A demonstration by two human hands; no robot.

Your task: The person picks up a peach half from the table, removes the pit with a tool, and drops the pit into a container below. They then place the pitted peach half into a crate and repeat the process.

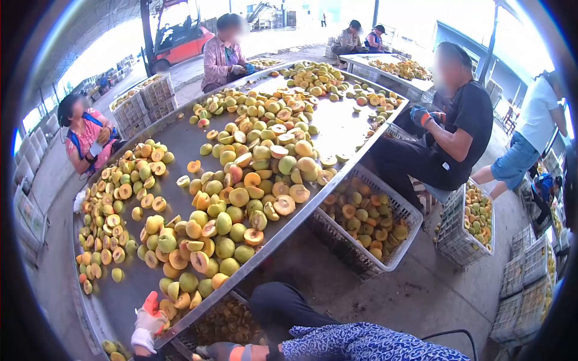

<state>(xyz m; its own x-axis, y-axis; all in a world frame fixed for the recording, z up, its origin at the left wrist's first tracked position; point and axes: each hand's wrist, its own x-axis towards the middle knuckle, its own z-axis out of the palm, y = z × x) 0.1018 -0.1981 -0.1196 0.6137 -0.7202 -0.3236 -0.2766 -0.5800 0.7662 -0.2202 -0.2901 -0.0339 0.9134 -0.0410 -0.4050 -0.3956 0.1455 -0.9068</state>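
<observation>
My left hand (149, 319), in a white glove with orange-red fingers, reaches over the near rim of a large metal sorting table (208, 293). Its fingers are apart, right beside several halved fruits (167, 309) that look like peaches. Low at the bottom edge, my right hand (224, 351) wears a grey and orange glove. Most of its fingers are cut off or hidden there, and I cannot tell what it holds. Close behind that hand, under the table rim, a crate of cut fruit (226, 322) shows in shadow.
Yellow-green fruit, whole and halved, covers much of the table. A full plastic crate (394, 265) stands by the right side, another crate (448, 243) beyond it. Seated people work around the table; one person (524, 135) stands at right. A red forklift (180, 45) stands behind.
</observation>
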